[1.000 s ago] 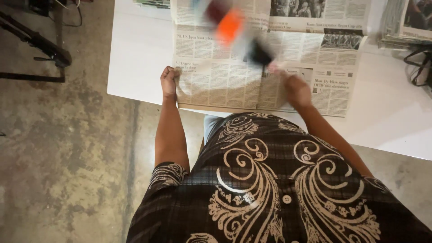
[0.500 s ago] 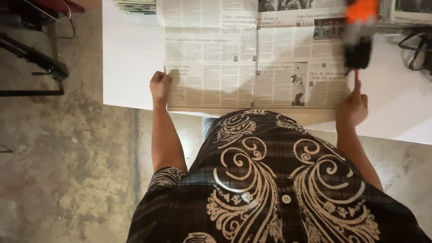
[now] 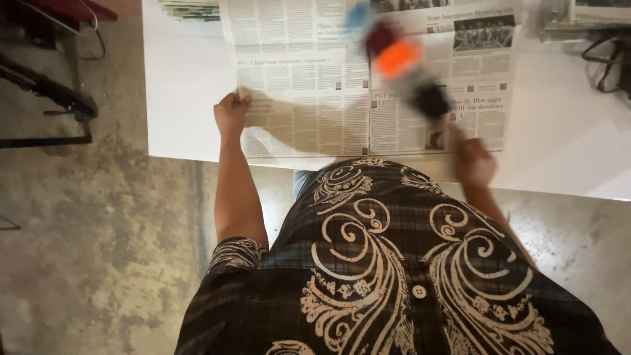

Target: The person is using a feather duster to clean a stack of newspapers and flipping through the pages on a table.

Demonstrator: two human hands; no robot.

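Left hand: my left hand [image 3: 231,116] rests on the left edge of the newspaper [image 3: 309,85], a little left of the middle of the frame. The fingers are curled together on the edge of the paper and press it on the table [image 3: 184,98].
Right hand: my right hand [image 3: 474,163] is in the lower right part of the paper, near the front edge of the table. It is blurred; the fingers seem closed around the black handle of a tool, but I cannot tell the grip exactly.
Tool: the tool [image 3: 402,66] stretches from my right hand up toward the top middle of the frame, with a black part, an orange part, then dark red and blue at the far end. It is too blurred to tell what kind it is.
Newspaper: it lies open and flat in the upper middle of the frame, two pages side by side with a fold between.
How it handles: I judge the paper very light, thin and soft; it slides easily on the smooth white table and tears easily. Better to hold it flat at an edge or corner.
Around: more papers [image 3: 190,9] at the top left of the table, dark cables [image 3: 608,56] at the right, concrete floor [image 3: 85,250] below.
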